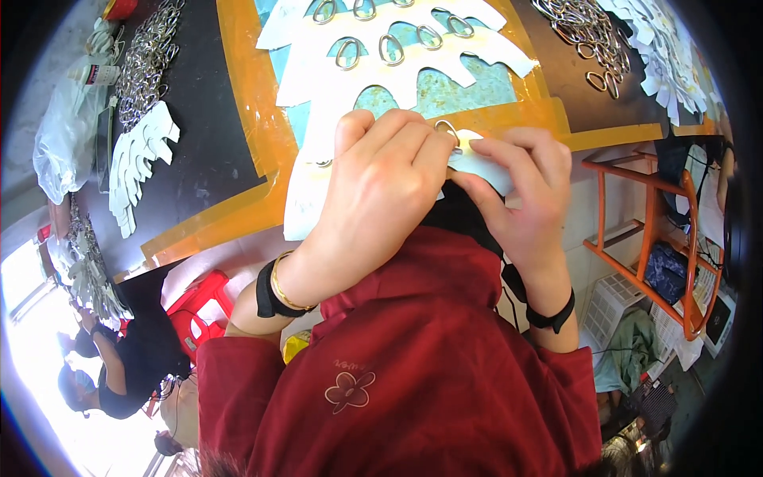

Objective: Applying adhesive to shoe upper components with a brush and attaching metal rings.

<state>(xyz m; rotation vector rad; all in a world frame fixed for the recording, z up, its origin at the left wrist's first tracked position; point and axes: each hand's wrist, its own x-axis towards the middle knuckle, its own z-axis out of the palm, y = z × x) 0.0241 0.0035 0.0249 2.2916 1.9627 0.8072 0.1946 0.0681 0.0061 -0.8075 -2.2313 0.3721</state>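
Both hands meet at the table's near edge over a white scalloped sheet piece (489,171). My left hand (389,179) is closed, its knuckles up and its fingertips mostly hidden, at the piece's left side. A silver metal ring (447,127) stands up from the piece, right beside the left fingertips. From the right, my right hand (528,183) pinches the piece's edge between thumb and forefinger. Beyond the hands lie more white scalloped pieces (318,71) in overlapping rows, with silver oval rings (348,54) set on their tabs.
Orange-brown tape (254,95) borders the work patch on the dark table (203,151). Metal rings are heaped at left (151,63) and right (580,32). White cut pieces (143,163) lie left. An orange metal stool (648,215) stands right; a co-worker (119,362) sits left.
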